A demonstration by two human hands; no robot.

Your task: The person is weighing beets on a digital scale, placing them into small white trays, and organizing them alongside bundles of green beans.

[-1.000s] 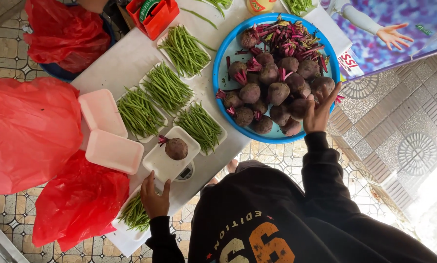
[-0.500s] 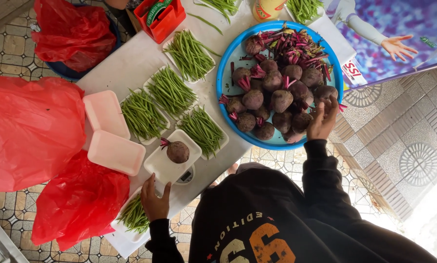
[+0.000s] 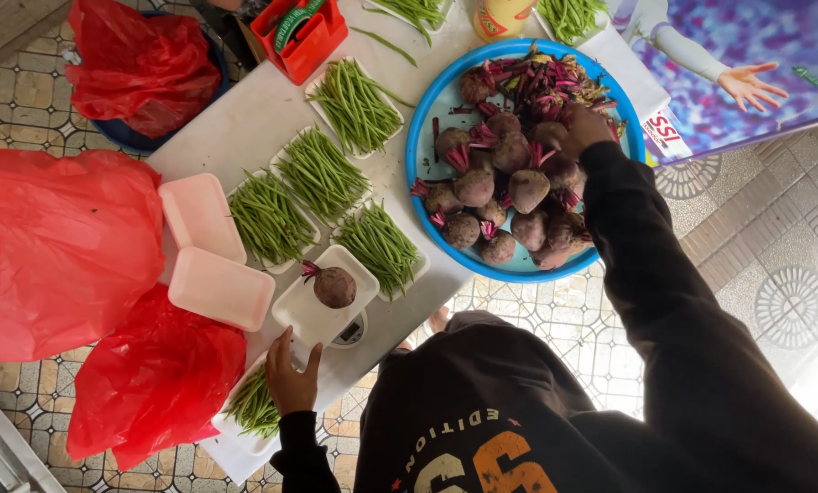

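produce stall | beet basin [image 3: 427, 119] | bean trays [image 3: 322, 173] | scale [image 3: 349, 333]

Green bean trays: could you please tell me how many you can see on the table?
7: four clustered mid-table, one by the left hand, two cut off at the top edge. Others may be hidden.

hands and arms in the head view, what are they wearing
Both arms are in long black sleeves that end at the wrists. The left hand and right hand are bare: no gloves, and no rings or watch that I can make out.
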